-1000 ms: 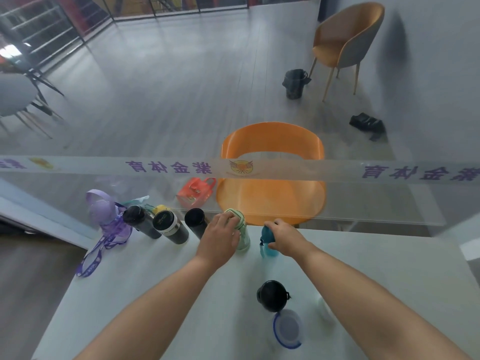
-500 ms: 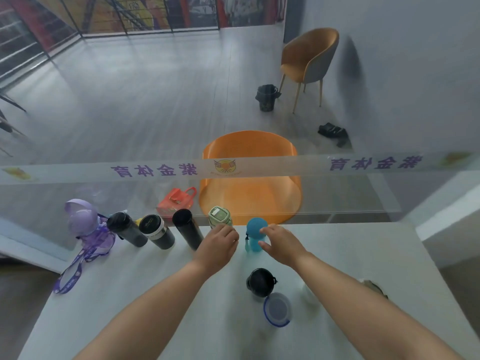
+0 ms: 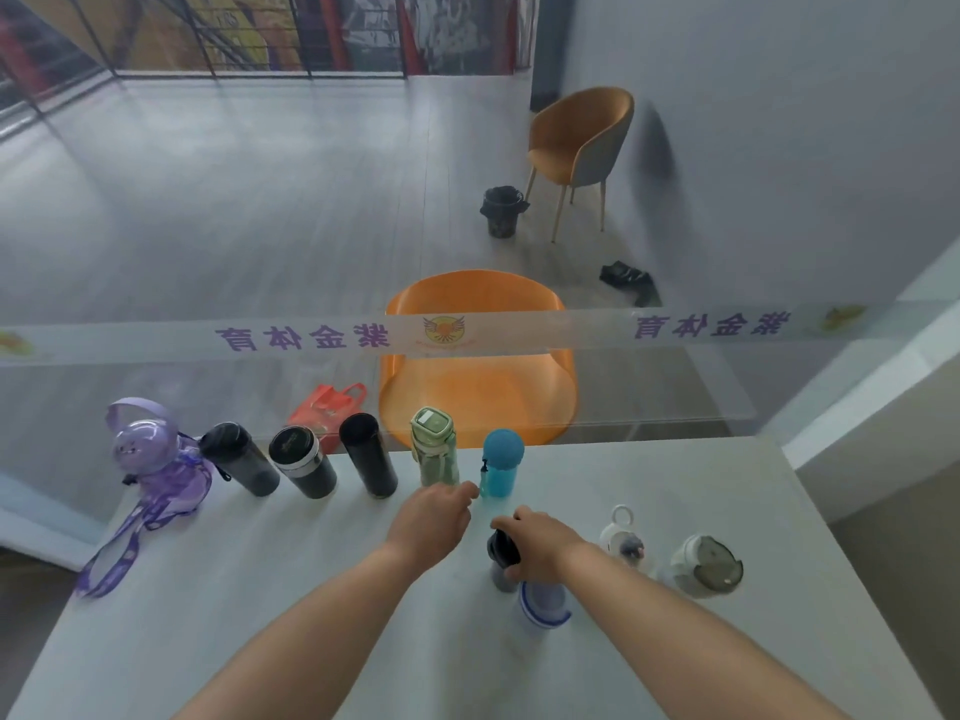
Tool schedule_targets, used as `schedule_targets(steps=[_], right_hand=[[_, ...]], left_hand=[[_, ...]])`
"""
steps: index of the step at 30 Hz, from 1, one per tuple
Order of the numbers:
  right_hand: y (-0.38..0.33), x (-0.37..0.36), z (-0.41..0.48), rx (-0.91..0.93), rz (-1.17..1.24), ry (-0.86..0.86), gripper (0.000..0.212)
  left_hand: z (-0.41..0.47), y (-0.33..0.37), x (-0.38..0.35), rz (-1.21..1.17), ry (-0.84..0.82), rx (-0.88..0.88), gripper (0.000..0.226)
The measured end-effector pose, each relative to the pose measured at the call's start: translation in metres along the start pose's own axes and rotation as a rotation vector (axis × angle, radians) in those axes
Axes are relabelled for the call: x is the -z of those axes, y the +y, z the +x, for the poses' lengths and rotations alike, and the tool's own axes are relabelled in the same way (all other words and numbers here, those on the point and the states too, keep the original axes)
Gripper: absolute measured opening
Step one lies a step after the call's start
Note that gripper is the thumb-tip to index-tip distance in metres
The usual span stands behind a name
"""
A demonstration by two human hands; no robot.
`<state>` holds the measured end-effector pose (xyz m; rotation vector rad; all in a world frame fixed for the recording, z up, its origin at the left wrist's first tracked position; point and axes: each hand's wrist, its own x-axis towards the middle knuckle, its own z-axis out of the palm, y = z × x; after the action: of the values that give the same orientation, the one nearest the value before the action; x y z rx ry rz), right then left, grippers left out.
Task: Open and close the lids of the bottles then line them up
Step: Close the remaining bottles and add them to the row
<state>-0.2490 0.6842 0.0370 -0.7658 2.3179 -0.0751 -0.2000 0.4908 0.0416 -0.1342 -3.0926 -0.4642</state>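
Along the far edge of the white table (image 3: pixel 260 605) stands a row of bottles: a purple one (image 3: pixel 156 459) with a strap, a dark one (image 3: pixel 240 459), a black-and-white cup (image 3: pixel 303 462), a tall black one (image 3: pixel 368 455), a green one (image 3: pixel 434 454) and a blue one (image 3: pixel 501 462). My right hand (image 3: pixel 540 543) wraps over the top of a black-lidded bottle (image 3: pixel 501 556) nearer to me. My left hand (image 3: pixel 434 522) hovers loosely curled just in front of the green and blue bottles, holding nothing.
A blue-rimmed clear bottle (image 3: pixel 543 602) stands right behind the gripped one. Two more bottles, a clear one with a ring lid (image 3: pixel 623 543) and a white one (image 3: pixel 704 566), stand to the right. A glass panel borders the table's far edge, an orange chair (image 3: pixel 478 366) beyond it.
My right hand has left the blue bottle and come back onto the black-lidded bottle. My left hand has drawn back from the green bottle. The view has tilted, showing two more bottles at right.
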Motion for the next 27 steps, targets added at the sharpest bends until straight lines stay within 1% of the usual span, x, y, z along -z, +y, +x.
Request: schedule_targets(steps=[5, 8, 11, 13, 16, 20, 27], right_hand=[[0.025, 0.020, 0.014, -0.002, 0.075, 0.025, 0.058], [0.054, 0.036, 0.023, -0.035, 0.115, 0.069, 0.064], [0.084, 0.052, 0.032, -0.065, 0.147, 0.124, 0.073], [0.100, 0.061, 0.037, -0.069, 0.162, 0.155, 0.074], [0.119, 0.072, 0.047, -0.047, 0.190, 0.188, 0.075], [0.129, 0.085, 0.060, 0.002, 0.198, 0.214, 0.072], [0.136, 0.090, 0.071, 0.025, 0.191, 0.232, 0.070]], left_hand=[[0.022, 0.003, -0.003, -0.086, 0.033, -0.001, 0.027], [0.044, 0.011, -0.009, -0.104, 0.050, -0.023, 0.028], [0.066, 0.021, -0.018, -0.070, 0.028, -0.038, 0.027], [0.078, 0.027, -0.023, -0.061, 0.021, -0.010, 0.026], [0.094, 0.035, -0.030, -0.024, -0.025, 0.051, 0.032], [0.101, 0.039, -0.040, 0.014, -0.090, 0.114, 0.034], [0.100, 0.036, -0.050, 0.013, -0.097, 0.134, 0.036]])
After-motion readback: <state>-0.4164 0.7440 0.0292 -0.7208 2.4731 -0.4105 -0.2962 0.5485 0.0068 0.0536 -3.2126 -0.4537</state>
